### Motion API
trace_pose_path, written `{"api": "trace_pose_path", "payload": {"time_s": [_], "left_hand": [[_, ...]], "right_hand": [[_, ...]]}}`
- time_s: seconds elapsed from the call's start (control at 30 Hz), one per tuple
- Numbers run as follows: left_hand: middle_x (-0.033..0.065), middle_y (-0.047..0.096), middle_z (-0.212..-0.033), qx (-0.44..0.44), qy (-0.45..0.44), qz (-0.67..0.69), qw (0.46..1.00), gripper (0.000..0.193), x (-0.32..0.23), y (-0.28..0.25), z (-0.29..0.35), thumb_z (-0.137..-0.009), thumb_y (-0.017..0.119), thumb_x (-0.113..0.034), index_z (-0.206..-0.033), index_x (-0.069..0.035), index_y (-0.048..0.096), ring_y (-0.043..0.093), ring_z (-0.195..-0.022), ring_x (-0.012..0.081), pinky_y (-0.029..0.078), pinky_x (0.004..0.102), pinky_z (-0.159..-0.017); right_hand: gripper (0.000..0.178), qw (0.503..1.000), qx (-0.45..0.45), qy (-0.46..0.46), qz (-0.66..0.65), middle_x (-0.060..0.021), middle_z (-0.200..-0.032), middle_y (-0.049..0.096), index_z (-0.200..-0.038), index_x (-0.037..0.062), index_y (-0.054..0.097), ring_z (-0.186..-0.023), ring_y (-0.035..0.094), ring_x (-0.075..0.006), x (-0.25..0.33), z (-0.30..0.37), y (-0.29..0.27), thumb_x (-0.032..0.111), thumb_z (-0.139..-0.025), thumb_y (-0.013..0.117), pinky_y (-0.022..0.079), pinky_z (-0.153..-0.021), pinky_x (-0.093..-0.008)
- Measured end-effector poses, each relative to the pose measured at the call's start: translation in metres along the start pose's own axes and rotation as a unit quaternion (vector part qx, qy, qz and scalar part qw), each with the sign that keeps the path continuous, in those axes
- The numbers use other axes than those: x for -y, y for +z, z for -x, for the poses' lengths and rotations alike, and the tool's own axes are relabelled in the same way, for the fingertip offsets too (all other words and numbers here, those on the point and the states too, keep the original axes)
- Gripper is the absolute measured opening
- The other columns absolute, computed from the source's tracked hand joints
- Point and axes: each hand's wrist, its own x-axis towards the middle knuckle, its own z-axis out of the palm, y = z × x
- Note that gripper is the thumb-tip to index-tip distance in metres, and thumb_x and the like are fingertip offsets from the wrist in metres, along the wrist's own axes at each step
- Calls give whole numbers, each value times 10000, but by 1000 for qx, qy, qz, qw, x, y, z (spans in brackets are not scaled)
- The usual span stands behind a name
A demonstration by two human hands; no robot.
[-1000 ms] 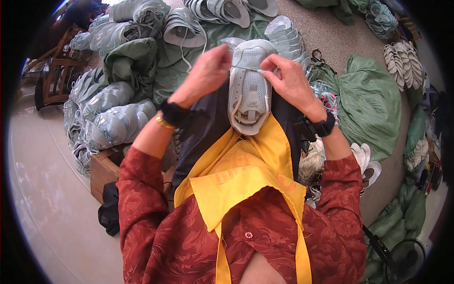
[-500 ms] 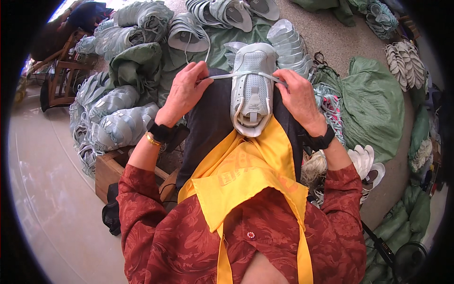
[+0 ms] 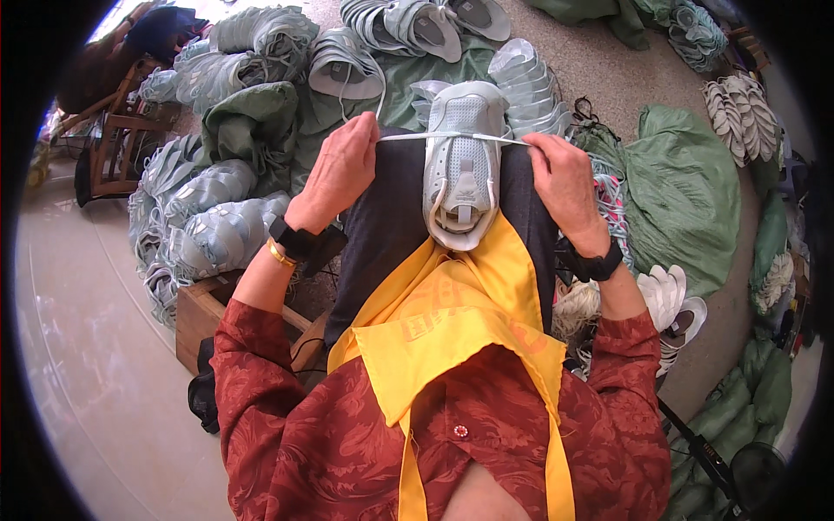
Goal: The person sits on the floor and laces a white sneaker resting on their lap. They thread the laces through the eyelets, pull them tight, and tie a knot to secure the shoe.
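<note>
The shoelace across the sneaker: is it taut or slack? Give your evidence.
Taut: the shoelace runs nearly straight across the sneaker, held between the left hand and right hand, without sagging.

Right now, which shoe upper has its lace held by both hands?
The pale grey shoe upper between the legs: its lace stretches sideways from left hand to right hand; no hand holds the piled uppers.

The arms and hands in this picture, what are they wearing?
Both arms have dark red sleeves with a leafy pattern, stopping short of the wrists. The left hand and right hand have no gloves. There's a black band on the left wrist, beside a gold-coloured bracelet, and another black band on the right wrist.
</note>
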Motion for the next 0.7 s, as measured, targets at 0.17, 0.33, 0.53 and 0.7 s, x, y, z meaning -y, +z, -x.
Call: {"api": "trace_pose_path", "payload": {"time_s": [0.17, 0.33, 0.53, 0.7], "left_hand": [[181, 582, -900, 19, 2, 28, 999, 155, -1, -10, 1, -867, 618, 44, -962, 0, 503, 607, -830, 397, 477, 469, -705], [178, 578, -887, 1, 27, -2, 1000, 110, 1, -15, 5, -899, 621, 14, -965, -2, 535, 600, -810, 405, 481, 453, -705], [200, 595, -870, -13, -22, -92, 995, 55, 54, -59, 21, -916, 566, -12, -968, -30, 563, 616, -828, 436, 485, 486, -695], [211, 623, -828, -40, -138, -218, 965, 34, 140, -129, 66, -909, 564, -30, -941, -30, 574, 615, -781, 428, 483, 481, -683]], "right_hand": [[159, 999, -21, 39, 20, -207, -966, 715, -1042, 1, 716, -900, 690, -391, -22, 12, -16, 46, -930, 612, 540, -788, -451], [160, 993, -32, 106, 39, -200, -956, 726, -1038, 1, 726, -880, 700, -378, -54, 32, -32, 51, -933, 616, 540, -768, -437], [175, 988, -51, 140, 39, -179, -909, 738, -1048, 17, 743, -816, 711, -342, -88, 63, -39, 40, -933, 612, 537, -737, -413], [188, 976, -63, 210, 1, -130, -834, 742, -1058, 20, 750, -657, 693, -217, -122, 90, -43, 39, -934, 609, 526, -637, -342]]}}
